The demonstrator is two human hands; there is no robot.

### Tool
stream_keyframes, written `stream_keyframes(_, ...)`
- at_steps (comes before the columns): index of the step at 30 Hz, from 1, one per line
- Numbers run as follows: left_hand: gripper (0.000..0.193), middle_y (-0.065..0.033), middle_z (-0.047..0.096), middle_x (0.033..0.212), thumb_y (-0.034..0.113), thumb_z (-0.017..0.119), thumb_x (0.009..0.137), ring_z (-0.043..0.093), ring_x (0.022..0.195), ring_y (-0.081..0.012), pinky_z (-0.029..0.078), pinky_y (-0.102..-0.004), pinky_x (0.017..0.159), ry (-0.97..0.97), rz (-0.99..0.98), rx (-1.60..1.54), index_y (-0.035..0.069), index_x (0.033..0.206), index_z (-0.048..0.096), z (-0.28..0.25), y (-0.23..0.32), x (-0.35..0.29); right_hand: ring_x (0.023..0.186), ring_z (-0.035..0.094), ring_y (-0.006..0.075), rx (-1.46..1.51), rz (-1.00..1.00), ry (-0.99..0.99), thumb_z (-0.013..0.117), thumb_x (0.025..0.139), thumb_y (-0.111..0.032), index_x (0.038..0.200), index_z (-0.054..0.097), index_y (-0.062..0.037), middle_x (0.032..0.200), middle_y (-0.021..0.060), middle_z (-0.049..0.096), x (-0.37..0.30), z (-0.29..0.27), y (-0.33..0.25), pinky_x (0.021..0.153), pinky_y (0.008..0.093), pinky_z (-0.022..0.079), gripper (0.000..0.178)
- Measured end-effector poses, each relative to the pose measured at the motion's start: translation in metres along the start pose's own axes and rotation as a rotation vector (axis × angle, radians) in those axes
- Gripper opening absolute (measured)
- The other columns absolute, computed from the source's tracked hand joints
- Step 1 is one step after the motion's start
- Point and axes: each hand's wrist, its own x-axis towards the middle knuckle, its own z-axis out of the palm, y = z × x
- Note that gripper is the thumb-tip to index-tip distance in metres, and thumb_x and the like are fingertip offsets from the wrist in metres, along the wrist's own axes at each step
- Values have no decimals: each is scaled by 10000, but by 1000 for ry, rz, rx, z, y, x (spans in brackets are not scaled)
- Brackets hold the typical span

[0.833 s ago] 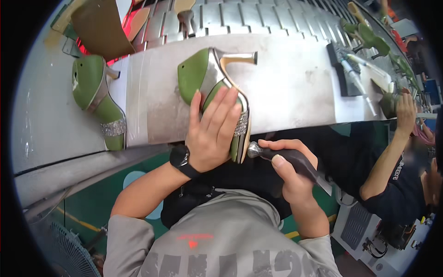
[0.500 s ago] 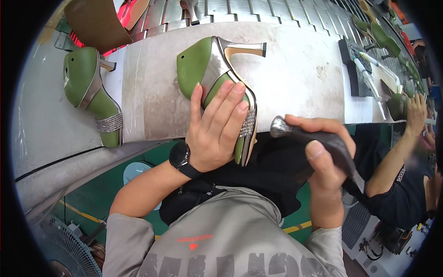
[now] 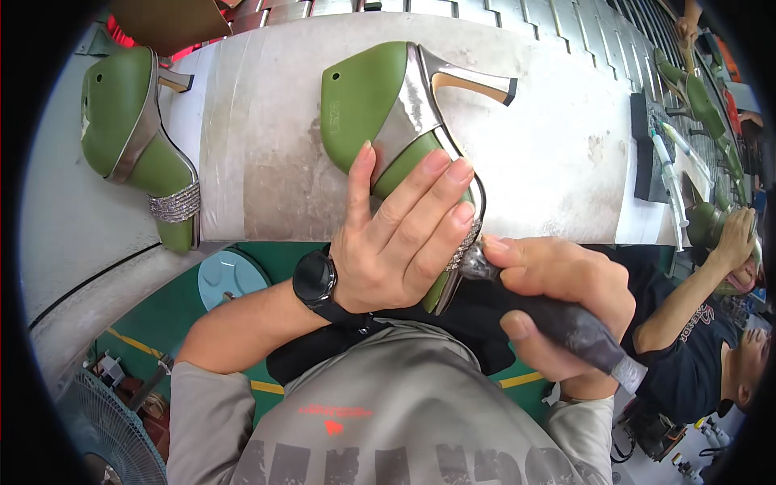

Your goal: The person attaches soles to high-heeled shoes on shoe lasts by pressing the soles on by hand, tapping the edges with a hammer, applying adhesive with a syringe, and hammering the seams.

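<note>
A green shoe last (image 3: 364,105) sits inside a silver high-heeled shoe (image 3: 412,113), lying on its side with its toe past the bench edge. My left hand (image 3: 396,234) holds this shoe, fingers stretched across its side; the thumb is hidden. The shoe has a glittery toe strap (image 3: 464,249) and a slim heel. My right hand (image 3: 566,299) is closed round a dark hammer-like tool (image 3: 574,331). Its rounded, shiny metal end meets or nearly meets the sole edge beside the strap; I cannot tell whether they touch.
A matching shoe on a last (image 3: 137,137) lies at the left of the pale bench (image 3: 558,145). Syringe-like tubes (image 3: 669,178) rest by a black block (image 3: 647,145) at the right. Behind is a slatted metal conveyor (image 3: 533,32). A co-worker's hand (image 3: 734,241) works at far right.
My right hand has brought the tool left and down to the shoe's sole edge by the strap. The view has shifted; my left hand remains on the shoe.
</note>
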Motion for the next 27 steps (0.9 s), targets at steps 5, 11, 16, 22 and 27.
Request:
stream_keyframes(5, 373, -193, 618, 1455, 119, 583, 1033, 609, 1357, -342, 304, -707, 1184, 11, 4, 10, 51, 1389, 492, 1, 0, 0, 947, 784, 349, 24, 8, 4, 834, 706, 27, 986, 716, 40, 957, 201, 763, -16, 12, -4, 889, 413, 653, 304)
stream_keyframes(11, 421, -211, 594, 1487, 114, 582, 1029, 580, 1391, -353, 300, -686, 1196, 32, 12, 22, 44, 1431, 481, 4, 1, 0, 986, 774, 377, -62, -4, 17, 839, 722, 12, 1021, 710, 59, 1044, 237, 759, -50, 37, -22, 878, 415, 654, 329)
stream_keyframes(16, 454, -255, 573, 1494, 130, 585, 1026, 559, 1405, -399, 287, -682, 1202, -18, -21, -25, 51, 1459, 476, -3, 2, -2, 1101, 744, 424, 123, 188, 67, 811, 808, -1, 1108, 663, 104, 1099, 318, 732, -57, 17, -23, 985, 465, 597, 350)
stream_keyframes(22, 422, -276, 573, 1485, 176, 565, 1054, 580, 1378, -421, 313, -689, 1179, 21, -62, 9, 99, 1461, 488, 4, 2, -4, 1111, 740, 335, 138, 303, 276, 741, 912, -42, 1133, 624, 70, 1167, 310, 732, -29, 19, -10, 989, 406, 577, 275)
stream_keyframes(27, 434, -261, 581, 1482, 201, 566, 1057, 577, 1383, -413, 298, -717, 1176, -47, -79, -24, 112, 1474, 481, 2, 5, -8, 1091, 744, 308, 270, 419, 294, 737, 903, -34, 1109, 631, 87, 1153, 303, 739, -6, 2, -3, 983, 393, 576, 262)
